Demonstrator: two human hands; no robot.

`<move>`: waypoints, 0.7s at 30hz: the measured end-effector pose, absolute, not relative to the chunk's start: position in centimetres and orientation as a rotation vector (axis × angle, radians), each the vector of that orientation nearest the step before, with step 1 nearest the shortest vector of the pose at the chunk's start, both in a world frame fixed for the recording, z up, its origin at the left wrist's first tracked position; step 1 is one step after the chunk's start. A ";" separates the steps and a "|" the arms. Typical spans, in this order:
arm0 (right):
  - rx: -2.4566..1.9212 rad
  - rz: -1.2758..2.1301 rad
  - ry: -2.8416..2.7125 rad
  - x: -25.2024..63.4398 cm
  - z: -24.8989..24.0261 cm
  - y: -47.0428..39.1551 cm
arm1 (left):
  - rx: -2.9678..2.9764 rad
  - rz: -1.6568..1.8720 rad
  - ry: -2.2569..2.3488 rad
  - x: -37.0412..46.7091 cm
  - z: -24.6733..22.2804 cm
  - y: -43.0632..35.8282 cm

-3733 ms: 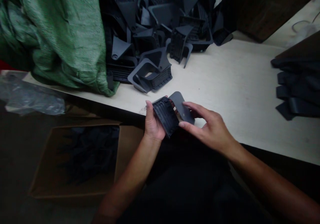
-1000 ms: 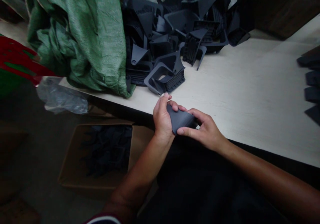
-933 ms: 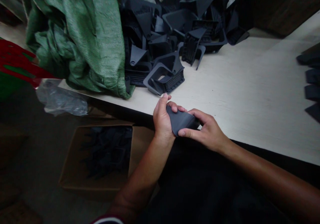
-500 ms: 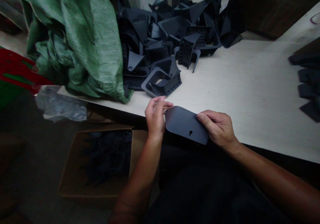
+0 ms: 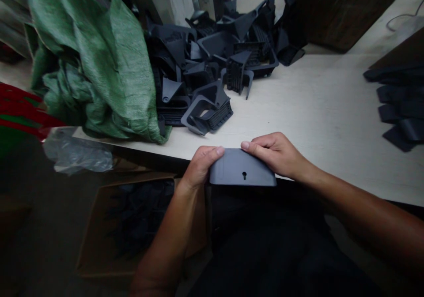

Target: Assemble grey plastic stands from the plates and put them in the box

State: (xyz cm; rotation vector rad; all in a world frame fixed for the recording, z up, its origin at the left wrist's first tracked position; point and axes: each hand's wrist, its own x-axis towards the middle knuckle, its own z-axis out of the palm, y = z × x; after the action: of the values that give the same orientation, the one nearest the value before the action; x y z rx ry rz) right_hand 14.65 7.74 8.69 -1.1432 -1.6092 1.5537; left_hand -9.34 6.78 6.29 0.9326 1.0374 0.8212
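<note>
A dark grey plastic part (image 5: 232,169) with a small keyhole-shaped slot is held between both hands at the table's near edge. My left hand (image 5: 200,165) grips its left end, thumb on the upper edge. My right hand (image 5: 276,153) is closed on its upper right side, with the thumb along the top edge. The fingers behind the part are hidden. Beyond the hands, a loose grey plastic piece with ribbed sides (image 5: 208,114) lies at the front of a heap of similar parts (image 5: 218,45).
A green woven sack (image 5: 96,67) stands on the table (image 5: 318,111) at left. Below it sits a cardboard box (image 5: 89,248) with dark parts inside. More dark pieces (image 5: 402,107) lie at right. A clear plastic bag (image 5: 77,153) hangs at the table edge, near a red chair (image 5: 23,107).
My left hand has gone from loosely spread fingers to a grip on the part's left end. The part has turned more level, and my right hand has shifted along its top edge.
</note>
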 end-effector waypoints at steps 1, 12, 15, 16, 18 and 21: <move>-1.147 1.608 -1.615 14.6 8.5 8.1 | 0.893 0.814 1.020 -9.2 6.3 6.7; -1.311 1.045 -1.376 16.4 8.7 10.0 | 0.678 1.535 1.200 -8.8 4.4 6.3; -1.238 1.533 -1.204 15.2 8.4 8.4 | 0.734 1.643 1.200 -8.8 4.2 6.4; -1.200 1.692 -1.154 14.5 8.2 7.9 | 0.775 1.630 1.185 -8.7 4.1 6.4; -1.120 1.922 -1.019 13.1 7.8 7.1 | 0.872 1.531 1.165 -8.5 4.0 6.1; -1.023 1.982 -0.846 11.5 7.2 6.5 | 0.928 1.370 1.135 -8.3 4.1 5.5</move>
State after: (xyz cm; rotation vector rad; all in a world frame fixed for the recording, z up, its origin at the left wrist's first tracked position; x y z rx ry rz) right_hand 11.50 6.51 7.23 -1.0228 -0.8464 1.9817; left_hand -8.31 5.52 4.14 0.9277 1.1355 1.3700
